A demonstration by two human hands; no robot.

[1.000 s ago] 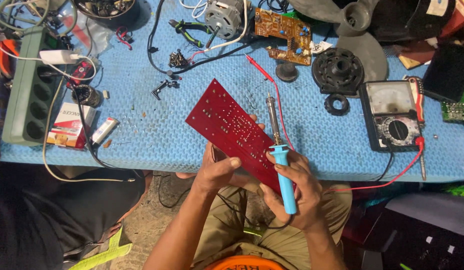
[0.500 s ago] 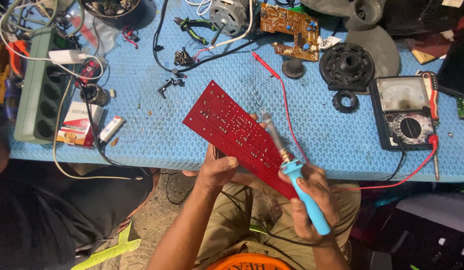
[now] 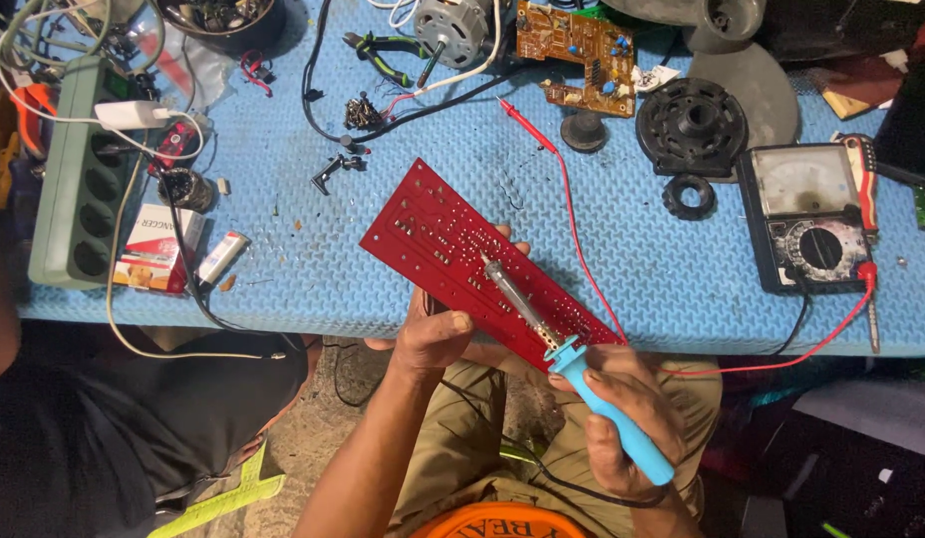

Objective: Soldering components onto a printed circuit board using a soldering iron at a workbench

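Left hand (image 3: 435,339) grips the red board (image 3: 482,264) at its 6 o'clock edge; right hand (image 3: 622,418) holds the blue iron (image 3: 582,384), tip on board, above the counter (image 3: 283,269).

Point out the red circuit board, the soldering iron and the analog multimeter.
red circuit board (image 3: 433,229): head view, bare upper-left area of the board.
soldering iron (image 3: 617,418): head view, blue handle in the right hand.
analog multimeter (image 3: 811,249): head view, black dial on its face.
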